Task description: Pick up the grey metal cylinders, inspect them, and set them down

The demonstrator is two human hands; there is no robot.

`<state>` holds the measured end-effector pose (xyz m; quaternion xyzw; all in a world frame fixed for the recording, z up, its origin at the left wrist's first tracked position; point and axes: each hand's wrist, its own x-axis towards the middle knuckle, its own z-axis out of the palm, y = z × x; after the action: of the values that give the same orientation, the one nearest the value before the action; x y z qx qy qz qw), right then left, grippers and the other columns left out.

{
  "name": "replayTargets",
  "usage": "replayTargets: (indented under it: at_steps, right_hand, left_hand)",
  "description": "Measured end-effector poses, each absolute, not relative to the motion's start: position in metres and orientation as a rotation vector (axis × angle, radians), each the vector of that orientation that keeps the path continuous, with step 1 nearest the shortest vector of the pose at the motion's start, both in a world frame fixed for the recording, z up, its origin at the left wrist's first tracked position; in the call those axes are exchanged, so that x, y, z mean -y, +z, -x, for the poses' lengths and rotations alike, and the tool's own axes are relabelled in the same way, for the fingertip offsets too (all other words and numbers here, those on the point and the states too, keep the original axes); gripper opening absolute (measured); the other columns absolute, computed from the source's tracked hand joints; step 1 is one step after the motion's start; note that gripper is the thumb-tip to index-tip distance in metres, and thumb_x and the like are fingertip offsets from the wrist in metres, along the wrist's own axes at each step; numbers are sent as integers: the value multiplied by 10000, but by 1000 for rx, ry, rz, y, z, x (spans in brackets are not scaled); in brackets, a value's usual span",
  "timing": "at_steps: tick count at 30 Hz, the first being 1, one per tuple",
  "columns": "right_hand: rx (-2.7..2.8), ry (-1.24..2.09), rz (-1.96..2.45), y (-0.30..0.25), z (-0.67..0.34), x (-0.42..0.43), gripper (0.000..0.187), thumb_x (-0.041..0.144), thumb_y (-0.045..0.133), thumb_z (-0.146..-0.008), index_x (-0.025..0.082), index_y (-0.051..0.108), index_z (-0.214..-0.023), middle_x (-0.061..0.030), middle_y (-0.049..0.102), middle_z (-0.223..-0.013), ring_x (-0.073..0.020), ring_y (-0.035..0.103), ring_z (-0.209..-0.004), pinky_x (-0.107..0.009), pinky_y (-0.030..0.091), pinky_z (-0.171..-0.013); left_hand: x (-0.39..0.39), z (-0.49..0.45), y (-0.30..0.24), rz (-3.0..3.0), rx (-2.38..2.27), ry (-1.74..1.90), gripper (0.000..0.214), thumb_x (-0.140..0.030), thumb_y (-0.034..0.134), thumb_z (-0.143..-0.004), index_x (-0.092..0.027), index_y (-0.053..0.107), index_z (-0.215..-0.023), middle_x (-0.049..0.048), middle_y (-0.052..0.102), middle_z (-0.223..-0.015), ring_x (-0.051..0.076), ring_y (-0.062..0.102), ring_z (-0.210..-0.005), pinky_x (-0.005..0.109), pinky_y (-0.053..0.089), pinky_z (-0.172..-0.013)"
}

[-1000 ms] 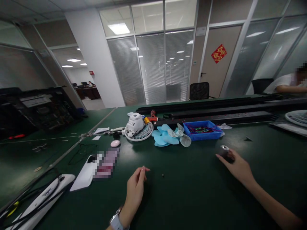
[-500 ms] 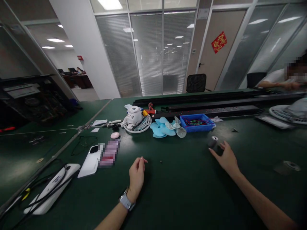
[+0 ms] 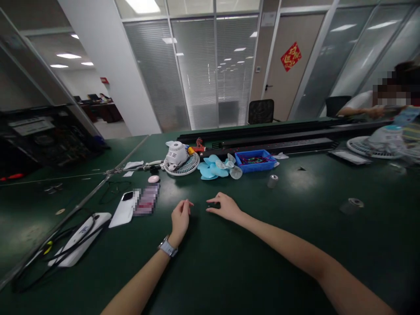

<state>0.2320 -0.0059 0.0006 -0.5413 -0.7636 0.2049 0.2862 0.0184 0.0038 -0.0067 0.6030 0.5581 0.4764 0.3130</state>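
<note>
My left hand (image 3: 180, 217) rests on the green table (image 3: 229, 262), fingers curled with thumb and fingertips together; nothing shows in them. A watch sits on that wrist. My right hand (image 3: 225, 206) lies close beside it, index finger and thumb reaching down around a tiny dark part (image 3: 209, 205) on the table. A small grey cylinder (image 3: 272, 180) stands alone to the right, behind my right hand. Farther back lie a white fan motor on a grille (image 3: 179, 160) and light-blue fan blades (image 3: 215, 166).
A blue tray (image 3: 255, 160) of small parts sits by long black rails (image 3: 269, 142). A white phone (image 3: 124, 209), a white device with cables (image 3: 78, 238) and another grey cylinder (image 3: 350, 205) lie around. A person (image 3: 377, 103) works at the far right beside another fan (image 3: 377, 142).
My right hand left the grey cylinder and swept left to the tiny dark part beside my left hand. The cylinder stays standing. The view shifted right.
</note>
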Motion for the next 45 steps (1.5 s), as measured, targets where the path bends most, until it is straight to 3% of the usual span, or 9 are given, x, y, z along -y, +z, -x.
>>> replayTargets:
  at_steps: [3,6,10,12,16,19,32,39,45]
  right_hand:
    - [1973,521,1489,-3,-214,-3,246,463,714,-815,263,791,-936,-46,631,-876,-184,603,-817,-310,459,-729]
    - [1878,404,1420,8,-244,1,238,464,679,-845,267,788,-918,-46,651,-898,-191,612,-831,-320,474,-736]
    - [1484,-212,1502,41,-349,12,321,499,605,-885,249,778,-991,-78,685,-1015,-246,609,-974,-392,454,-897]
    - [1330,-390,1678,51,-406,15,376,522,588,-881,213,784,-967,-104,703,-1040,-282,612,-1004,-416,445,-903]
    - [1299,-239,2015,43,-473,12,459,588,596,-823,184,800,-897,-114,743,-863,-274,660,-782,-372,471,-703]
    - [1328,-159,2039,28,-481,5,470,602,594,-804,196,800,-923,-94,748,-815,-249,658,-708,-340,454,-640]
    - [1289,-102,2146,23,-474,1,417,561,629,-799,194,800,-901,-85,736,-751,-240,653,-687,-334,451,-636]
    - [1465,-235,1955,21,-474,2,417,530,518,-893,214,786,-942,-85,747,-934,-237,661,-807,-326,461,-703]
    - [1564,-176,1779,14,-483,4,377,485,515,-909,210,772,-930,-68,741,-958,-218,667,-823,-326,479,-767]
  left_hand:
    - [-2,-17,-7,-1603,-1445,1246,444,-549,419,-901,-181,627,-764,-37,454,-571,138,482,-563,252,361,-581]
    - [-1,-18,-7,-1634,-1452,1224,457,-562,408,-901,-186,625,-759,-37,454,-566,141,482,-557,255,356,-576]
    - [-3,-22,-6,-1653,-1467,1162,462,-557,388,-904,-194,630,-750,-28,471,-567,150,492,-553,259,348,-560]
    - [-5,-24,-6,-1652,-1465,1143,450,-543,389,-908,-198,632,-752,-28,470,-562,151,488,-550,258,344,-555]
    - [-7,-25,-8,-1648,-1468,1146,431,-521,397,-920,-199,631,-753,-29,469,-564,147,482,-554,257,336,-561]
    - [-7,-25,-8,-1653,-1457,1129,426,-514,404,-925,-199,635,-756,-30,471,-564,144,481,-552,257,334,-558]
    - [-7,-25,-6,-1635,-1464,1060,425,-501,394,-935,-202,631,-748,-30,460,-567,140,470,-546,257,326,-549]
    - [-12,-30,-7,-1679,-1538,1052,418,-519,421,-912,-203,642,-752,-35,450,-547,142,464,-531,260,308,-538]
    - [-12,-35,-8,-1696,-1637,1091,399,-506,433,-892,-204,659,-764,-34,484,-529,151,482,-530,264,319,-548]
